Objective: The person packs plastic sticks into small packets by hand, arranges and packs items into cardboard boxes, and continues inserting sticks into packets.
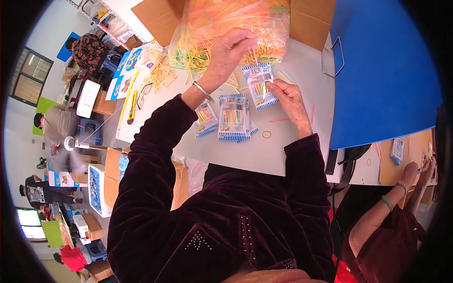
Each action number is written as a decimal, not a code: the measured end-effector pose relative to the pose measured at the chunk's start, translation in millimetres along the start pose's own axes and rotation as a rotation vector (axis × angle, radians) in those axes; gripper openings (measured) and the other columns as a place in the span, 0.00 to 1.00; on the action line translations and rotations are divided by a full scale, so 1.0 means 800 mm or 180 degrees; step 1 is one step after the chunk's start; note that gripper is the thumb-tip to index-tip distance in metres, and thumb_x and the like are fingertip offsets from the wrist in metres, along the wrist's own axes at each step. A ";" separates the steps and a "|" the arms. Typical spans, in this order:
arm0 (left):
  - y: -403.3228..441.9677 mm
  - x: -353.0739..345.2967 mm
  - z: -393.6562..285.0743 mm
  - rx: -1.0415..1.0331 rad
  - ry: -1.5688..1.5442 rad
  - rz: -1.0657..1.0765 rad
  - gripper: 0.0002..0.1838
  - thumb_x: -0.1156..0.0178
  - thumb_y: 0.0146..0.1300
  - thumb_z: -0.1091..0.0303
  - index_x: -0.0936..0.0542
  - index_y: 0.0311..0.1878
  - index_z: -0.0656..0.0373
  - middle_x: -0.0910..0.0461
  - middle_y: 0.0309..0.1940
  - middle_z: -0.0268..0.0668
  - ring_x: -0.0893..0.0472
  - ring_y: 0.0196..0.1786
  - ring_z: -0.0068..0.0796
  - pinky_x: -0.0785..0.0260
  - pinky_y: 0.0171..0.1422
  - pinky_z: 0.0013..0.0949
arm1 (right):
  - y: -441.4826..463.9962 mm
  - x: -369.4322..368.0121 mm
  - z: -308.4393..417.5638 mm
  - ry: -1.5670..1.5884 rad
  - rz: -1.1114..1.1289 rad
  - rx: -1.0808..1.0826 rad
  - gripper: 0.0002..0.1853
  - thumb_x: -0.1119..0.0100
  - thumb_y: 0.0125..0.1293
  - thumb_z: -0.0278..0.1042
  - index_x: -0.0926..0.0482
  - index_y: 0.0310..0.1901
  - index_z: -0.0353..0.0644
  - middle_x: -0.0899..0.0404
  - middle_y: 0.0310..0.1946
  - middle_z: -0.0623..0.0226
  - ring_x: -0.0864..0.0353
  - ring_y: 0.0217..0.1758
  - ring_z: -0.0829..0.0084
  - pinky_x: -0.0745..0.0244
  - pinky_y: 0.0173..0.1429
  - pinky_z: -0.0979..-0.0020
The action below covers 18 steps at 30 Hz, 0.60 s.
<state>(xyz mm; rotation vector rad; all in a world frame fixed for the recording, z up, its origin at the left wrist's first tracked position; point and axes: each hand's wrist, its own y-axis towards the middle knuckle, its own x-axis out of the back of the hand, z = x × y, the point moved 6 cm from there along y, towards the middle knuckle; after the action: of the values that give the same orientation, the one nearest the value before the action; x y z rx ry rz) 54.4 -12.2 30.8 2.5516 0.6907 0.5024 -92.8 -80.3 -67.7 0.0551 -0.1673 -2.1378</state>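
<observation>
Between the thumb and fingers of my right hand (291, 100) is a small clear packet (259, 89) with blue-and-white striped ends, tilted, with coloured sticks inside. My left hand (231, 53) is closed in a pinch just above the packet's top end, on a thin pale pink stick (255, 55) whose lower end reaches the packet; whether it is inside I cannot tell. Below the hands, a pile of similar packets (233, 115) lies on the table, with another packet (205, 118) to its left. A large clear bag (226, 19) of loose coloured sticks lies open behind my hands.
A yellow cutter (131, 109), glasses (144, 93) and loose sticks (162, 74) lie to the left. A rubber band (266, 134) is near the front edge. A blue panel (382, 70) stands at the right; a co-worker's hands (417, 172) are beyond it. Other people work at far left.
</observation>
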 end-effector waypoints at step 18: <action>-0.035 -0.031 0.019 0.1097 -0.0086 0.1075 0.16 0.44 0.63 0.67 0.26 0.53 0.61 0.23 0.44 0.32 0.26 0.49 0.19 0.34 0.54 0.23 | -0.001 -0.001 0.000 0.0171 -0.0007 -0.0103 0.13 0.44 0.65 0.36 0.21 0.42 0.32 0.22 0.31 0.77 0.31 0.35 0.88 0.35 0.42 0.83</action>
<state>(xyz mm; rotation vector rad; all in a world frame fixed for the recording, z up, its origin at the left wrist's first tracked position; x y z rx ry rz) 30.5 -8.4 -1.6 3.0169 0.3587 0.4896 -92.9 -79.6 -68.1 0.0939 -0.1012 -2.1382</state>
